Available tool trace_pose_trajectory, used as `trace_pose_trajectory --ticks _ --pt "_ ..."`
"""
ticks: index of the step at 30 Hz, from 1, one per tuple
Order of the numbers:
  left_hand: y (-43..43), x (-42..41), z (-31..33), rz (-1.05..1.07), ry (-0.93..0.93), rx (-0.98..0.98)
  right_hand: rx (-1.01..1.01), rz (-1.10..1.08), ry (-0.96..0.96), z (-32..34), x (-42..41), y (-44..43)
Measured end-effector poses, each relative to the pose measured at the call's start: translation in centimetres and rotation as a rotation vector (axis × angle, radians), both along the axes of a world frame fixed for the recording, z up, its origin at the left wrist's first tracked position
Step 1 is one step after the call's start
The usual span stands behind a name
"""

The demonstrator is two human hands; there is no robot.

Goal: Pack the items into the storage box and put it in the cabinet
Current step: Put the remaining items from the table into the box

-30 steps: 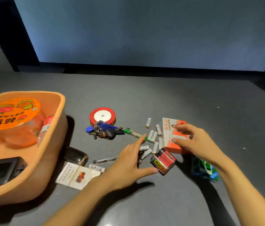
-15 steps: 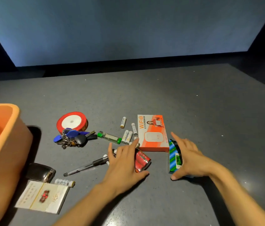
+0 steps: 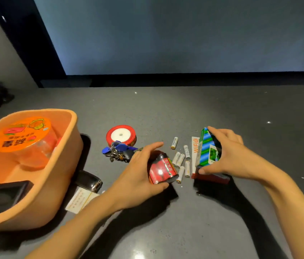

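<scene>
A dark grey speckled tabletop (image 3: 222, 113) is carrying everything in view. At its left edge a large orange rounded plastic storage box (image 3: 61, 165) is sitting open, holding a clear round tub with an orange printed lid (image 3: 21, 133) toward its far side and a flat black rectangular item (image 3: 1, 195) at its near side.

The left hand (image 3: 140, 171) is wrapping around a red and black shrink-wrapped pack of large batteries (image 3: 161, 170), thumb pressing along the near edge and fingers curling over the far edge, so the pack is lying in the palm with its red face turned up toward the camera. Whether it is lifted off the surface is not clear.

The right hand (image 3: 231, 157) is clamping a blue, green and white striped carton (image 3: 208, 148) standing on its long edge, its long axis running away from the person, thumb at the near end and fingers over the far top. The carton is leaning beside an orange and white WiFi device box (image 3: 196, 148) lying flat.

Between the hands, small white AA batteries (image 3: 180, 159) are lying scattered. Farther left, a red and white ribbon spool (image 3: 121, 135) is touching a bunch of keys with blue fobs (image 3: 119, 151). Near the storage box, a glossy black car key fob (image 3: 89, 181) is resting just above a white printed card (image 3: 80, 200).
</scene>
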State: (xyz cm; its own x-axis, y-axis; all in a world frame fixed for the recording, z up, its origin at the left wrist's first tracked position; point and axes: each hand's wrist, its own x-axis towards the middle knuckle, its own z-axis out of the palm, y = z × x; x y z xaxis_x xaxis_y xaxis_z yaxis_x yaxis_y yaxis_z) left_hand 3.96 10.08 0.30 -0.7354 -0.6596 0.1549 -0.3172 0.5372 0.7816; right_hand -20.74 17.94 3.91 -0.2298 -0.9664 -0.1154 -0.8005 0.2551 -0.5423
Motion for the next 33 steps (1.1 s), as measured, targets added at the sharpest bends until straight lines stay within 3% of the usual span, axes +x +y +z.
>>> trace_pose_trajectory --ticks 5,12,18,26,33 --pt "-2.4 10.8 6.1 0.124 0.025 -0.090 -0.081 0.256 -0.010 2.8 8.4 -5.2" --pt "-6.4 24.2 8.2 0.303 -0.190 -0.117 -0.138 0.493 -0.060 4.7 21.0 -10.8" --pt "-10.3 28.8 5.9 0.170 -0.259 -0.012 -0.169 0.419 -0.074 4.5 28.2 -14.6" --pt "-11.5 27.3 2.7 -0.210 -0.360 0.025 -0.133 0.273 -0.053 3.6 31.3 -16.1" --pt "-13.3 28.3 3.3 -0.160 -0.386 -0.049 -0.100 0.229 -0.055 4.1 30.8 -16.2"
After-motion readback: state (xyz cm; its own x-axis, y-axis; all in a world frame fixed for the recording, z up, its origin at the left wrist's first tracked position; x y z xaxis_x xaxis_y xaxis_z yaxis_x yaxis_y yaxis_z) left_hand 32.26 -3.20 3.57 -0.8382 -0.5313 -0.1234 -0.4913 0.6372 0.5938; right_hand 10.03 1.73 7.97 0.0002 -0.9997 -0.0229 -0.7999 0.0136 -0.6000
